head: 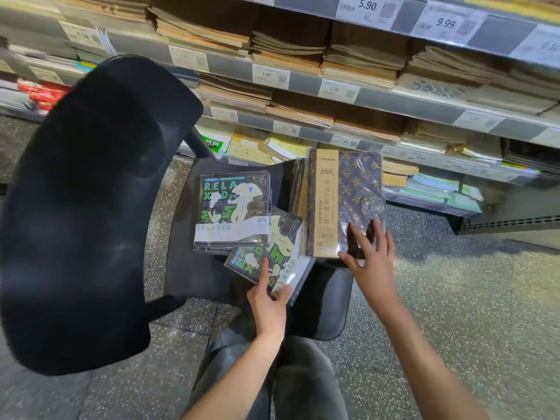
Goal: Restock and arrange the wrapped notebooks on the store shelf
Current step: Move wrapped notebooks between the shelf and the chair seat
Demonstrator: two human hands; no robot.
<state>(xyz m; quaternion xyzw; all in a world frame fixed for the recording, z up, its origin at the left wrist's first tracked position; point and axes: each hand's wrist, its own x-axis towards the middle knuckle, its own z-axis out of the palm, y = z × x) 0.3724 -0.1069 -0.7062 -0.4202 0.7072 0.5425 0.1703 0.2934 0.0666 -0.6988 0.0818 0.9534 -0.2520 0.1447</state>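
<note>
The wrapped notebooks are stacked on a chair seat [194, 268] before the shelf [394, 107]. A tilted green notebook [266, 253] is pinched by the left hand [268, 301]; a brown notebook [345, 204] is pressed by the right hand's [374, 262] spread fingers [360, 237]. The slick wrap could slide, and the overhanging stack could be tipped onto the floor.

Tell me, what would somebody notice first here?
Probably the big black chair filling the left side, with wrapped notebooks piled on its seat. The right hand touches a brown patterned notebook; the left hand pinches a green cartoon notebook.
</note>
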